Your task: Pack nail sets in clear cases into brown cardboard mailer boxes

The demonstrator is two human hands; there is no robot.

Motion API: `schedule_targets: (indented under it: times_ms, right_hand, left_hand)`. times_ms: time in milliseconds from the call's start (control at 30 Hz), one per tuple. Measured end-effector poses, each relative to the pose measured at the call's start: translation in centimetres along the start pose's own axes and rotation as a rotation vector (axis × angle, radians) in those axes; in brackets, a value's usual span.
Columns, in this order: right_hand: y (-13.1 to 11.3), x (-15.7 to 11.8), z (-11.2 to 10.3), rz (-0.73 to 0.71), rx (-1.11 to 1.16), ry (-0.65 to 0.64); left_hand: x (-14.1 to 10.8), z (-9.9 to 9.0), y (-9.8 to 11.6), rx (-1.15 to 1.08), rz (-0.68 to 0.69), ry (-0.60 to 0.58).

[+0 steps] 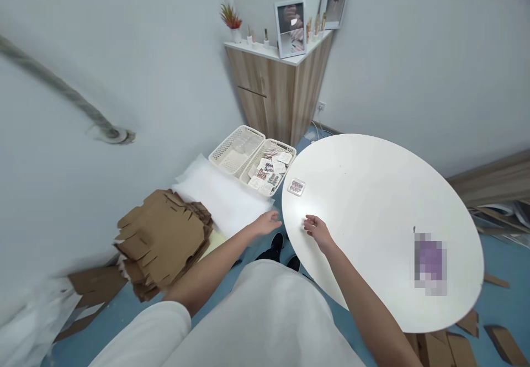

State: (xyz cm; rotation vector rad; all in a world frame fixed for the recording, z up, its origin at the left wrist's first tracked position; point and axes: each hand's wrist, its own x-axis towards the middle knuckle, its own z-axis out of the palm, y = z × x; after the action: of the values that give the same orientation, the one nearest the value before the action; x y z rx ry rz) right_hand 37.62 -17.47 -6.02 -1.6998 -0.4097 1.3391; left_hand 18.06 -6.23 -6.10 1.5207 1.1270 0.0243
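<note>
Bright, even light; soft glare on tabletop; edges stretched, purple patch pixelated

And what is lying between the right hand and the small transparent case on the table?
In the head view, only the white table shows between the right hand and the small transparent case.

The head camera looks down and ahead from up high, close by the left edge of the table.
</note>
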Motion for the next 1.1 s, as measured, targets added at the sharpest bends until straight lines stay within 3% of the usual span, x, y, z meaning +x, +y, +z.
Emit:
schedule_targets:
  times_ms: [200, 500, 700, 867, 1100]
  right_hand:
    - [1.2, -1.3, 1.0, -0.007, -0.052, -0.097]
    - [-0.4, -1.4, 3.7, -0.044, -0.154, -0.236]
    - [-1.4, -0.6, 7.1, -0.045, -0.172, -0.272]
    - [-3.0, 0.6, 10.7, -0.073, -0.205, -0.292]
    - [-3.7, 4.1, 17.1, -0.100, -0.336, -0.340]
  left_hand:
    - [-3.7, -0.3, -2.3, -0.030, -0.089, 0.110]
    - [-6.1, -1.1, -2.8, -0.051, -0.069, 0.152]
    - [-5.9, -3.9, -3.8, 0.043, -0.062, 0.160]
    - [-5.4, -7.4, -4.4, 0.033, -0.044, 0.151]
    - [-3.4, -11.6, -6.0, 0.000, -0.132, 0.284]
